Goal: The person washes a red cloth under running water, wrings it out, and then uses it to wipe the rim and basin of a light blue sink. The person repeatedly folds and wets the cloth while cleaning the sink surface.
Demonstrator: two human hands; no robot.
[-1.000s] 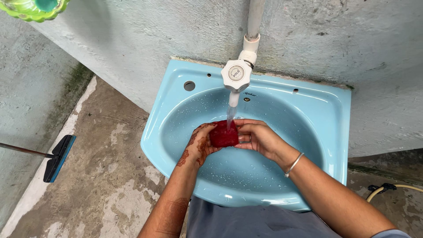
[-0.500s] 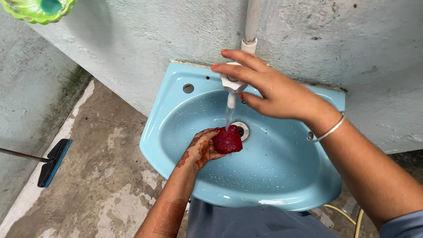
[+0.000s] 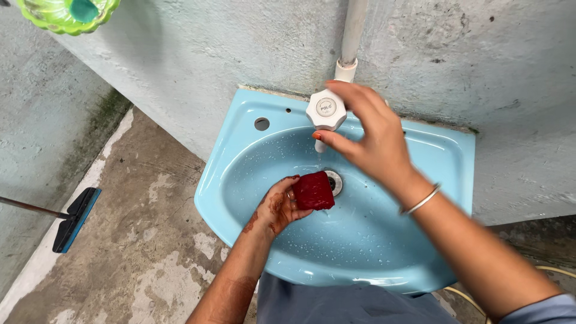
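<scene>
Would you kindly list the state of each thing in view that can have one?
Tap: no water stream visible.
Right hand: at the tap's knob, fingers curled.
Left hand: gripping a dark red block over the drain.
Blue basin: wet with droplets.
Floor wiper: resting on the floor.

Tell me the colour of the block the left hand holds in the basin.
Dark red; the block sits in the left hand, clearest in the head view.
</scene>
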